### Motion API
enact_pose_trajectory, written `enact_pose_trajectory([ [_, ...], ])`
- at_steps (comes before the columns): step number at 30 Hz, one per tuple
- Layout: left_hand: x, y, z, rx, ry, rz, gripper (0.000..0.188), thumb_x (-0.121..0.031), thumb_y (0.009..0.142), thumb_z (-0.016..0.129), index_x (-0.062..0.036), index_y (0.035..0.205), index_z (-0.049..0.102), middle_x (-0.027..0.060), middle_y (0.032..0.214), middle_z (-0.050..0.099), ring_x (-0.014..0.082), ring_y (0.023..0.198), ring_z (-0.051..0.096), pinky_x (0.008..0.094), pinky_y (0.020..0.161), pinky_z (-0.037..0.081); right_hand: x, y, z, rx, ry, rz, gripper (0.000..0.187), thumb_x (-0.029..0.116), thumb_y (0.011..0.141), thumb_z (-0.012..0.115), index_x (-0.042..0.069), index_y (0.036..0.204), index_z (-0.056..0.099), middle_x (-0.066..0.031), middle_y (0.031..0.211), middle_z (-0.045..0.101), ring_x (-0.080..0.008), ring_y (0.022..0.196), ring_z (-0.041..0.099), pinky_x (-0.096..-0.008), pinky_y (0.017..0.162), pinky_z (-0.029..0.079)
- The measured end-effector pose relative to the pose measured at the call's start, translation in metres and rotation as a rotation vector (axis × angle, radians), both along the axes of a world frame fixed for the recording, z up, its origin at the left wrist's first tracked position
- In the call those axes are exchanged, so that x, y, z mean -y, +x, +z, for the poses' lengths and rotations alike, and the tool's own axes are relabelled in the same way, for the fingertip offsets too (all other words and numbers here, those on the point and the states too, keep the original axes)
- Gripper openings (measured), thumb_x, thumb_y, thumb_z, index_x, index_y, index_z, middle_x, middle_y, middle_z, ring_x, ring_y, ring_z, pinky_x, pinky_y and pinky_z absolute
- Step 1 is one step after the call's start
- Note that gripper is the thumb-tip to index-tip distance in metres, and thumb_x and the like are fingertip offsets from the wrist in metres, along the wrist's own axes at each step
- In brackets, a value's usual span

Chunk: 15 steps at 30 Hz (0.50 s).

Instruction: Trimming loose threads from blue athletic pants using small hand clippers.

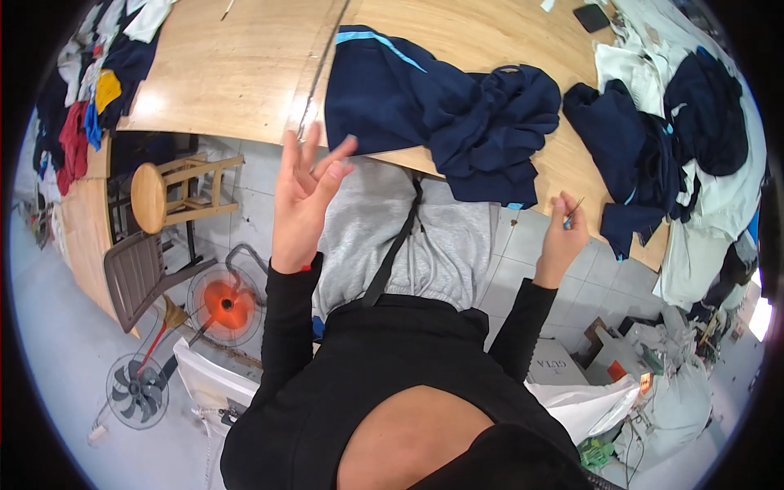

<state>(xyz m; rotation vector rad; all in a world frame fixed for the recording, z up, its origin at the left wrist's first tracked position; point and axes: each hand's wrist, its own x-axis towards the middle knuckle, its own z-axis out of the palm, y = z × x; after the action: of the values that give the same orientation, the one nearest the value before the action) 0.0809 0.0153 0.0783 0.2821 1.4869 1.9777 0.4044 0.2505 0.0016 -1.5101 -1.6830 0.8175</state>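
Navy garments with light blue piping lie in a loose heap across the front edge of the wooden table, part of them hanging over it. My left hand is raised at the garment's left corner, fingers spread and holding nothing. My right hand is over the floor tiles, right of the heap. Its fingers are pinched round a small, thin pointed tool with a blue part and a dark slender tip. The tool's exact kind is too small to make out.
The wooden table has a long seam. More navy clothing and white cloth pile up at the right. On the left stand a wooden stool, a brown chair and two fans. Colored clothes hang at far left.
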Motion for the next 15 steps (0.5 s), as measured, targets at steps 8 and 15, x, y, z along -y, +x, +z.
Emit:
enact_pose_trajectory([
  [8,-0.095,0.005,-0.069,-0.695,-0.253,-0.180,0.050,-0.003,0.084,0.087,-0.0071,0.130,0.069,0.0116,0.125,0.068,0.0239,0.102,0.070,0.0372,0.090,0.057,0.024,-0.055,0.032,-0.217,-0.102,0.232,0.023,0.009,0.105,0.073,-0.005,0.123,0.077,-0.0117,0.110,0.080,-0.0137,0.104,0.071,-0.0273,0.095,0.051],
  [15,-0.102,0.003,-0.094,-1.159,-0.463,-0.206,0.019,-0.014,0.072,0.076,-0.0095,0.090,0.072,0.0075,0.087,0.071,0.0325,0.090,0.066,0.0468,0.078,0.051,0.014,-0.030,0.030,-0.217,-0.108,0.151,0.023,0.011,0.106,0.073,-0.005,0.123,0.077,-0.0107,0.107,0.080,-0.0135,0.101,0.071,-0.0276,0.095,0.051],
])
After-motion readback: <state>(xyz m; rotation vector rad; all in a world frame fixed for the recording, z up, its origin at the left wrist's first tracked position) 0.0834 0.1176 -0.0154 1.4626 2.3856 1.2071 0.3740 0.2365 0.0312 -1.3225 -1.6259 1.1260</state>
